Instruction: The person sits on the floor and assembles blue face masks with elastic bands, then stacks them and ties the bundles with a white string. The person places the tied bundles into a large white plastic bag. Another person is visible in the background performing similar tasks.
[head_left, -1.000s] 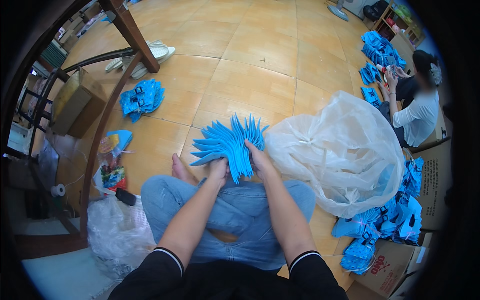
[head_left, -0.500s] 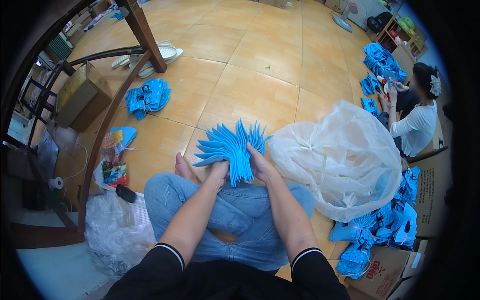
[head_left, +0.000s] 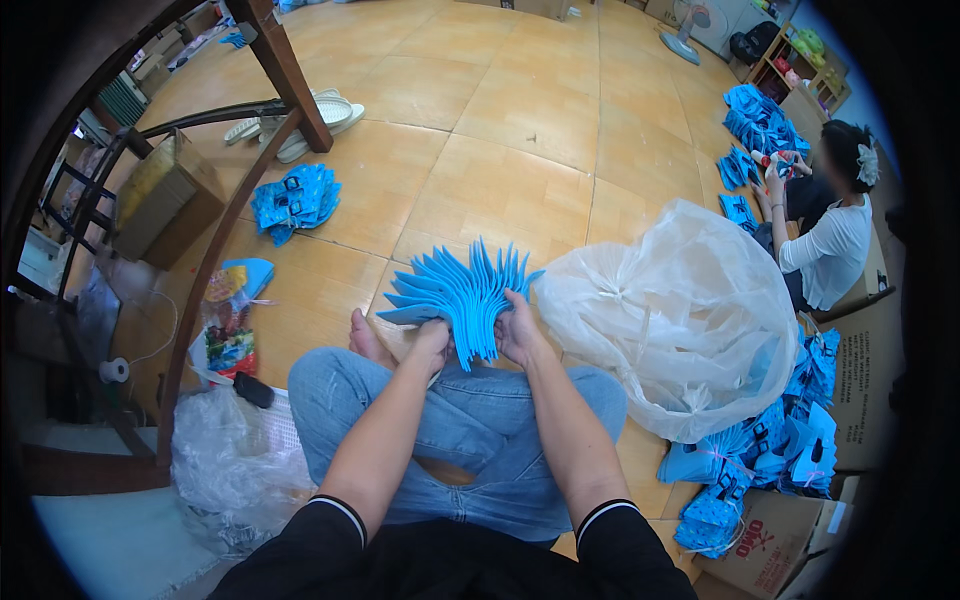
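A thick stack of flat blue foam pieces point(head_left: 468, 298) stands on edge above my lap, its far ends fanned out. My left hand point(head_left: 433, 342) is closed on the stack's near left side, its fingertips partly hidden. From the right, my right hand point(head_left: 516, 328) grips the same stack, with the thumb along its upper side and the other fingers behind. My crossed legs in blue jeans point(head_left: 345, 400) are just beneath both hands.
A large translucent plastic bag point(head_left: 670, 320) lies right of me, beside blue bundles point(head_left: 765, 445) and a cardboard box point(head_left: 770, 545). Another blue stack point(head_left: 297, 200) lies front left, near a wooden post point(head_left: 285, 75). At far right sits a co-worker point(head_left: 840, 245) among blue piles.
My right hand has shifted slightly down along the stack, and the fan of pieces has spread a little to the left. The co-worker's hands have moved slightly.
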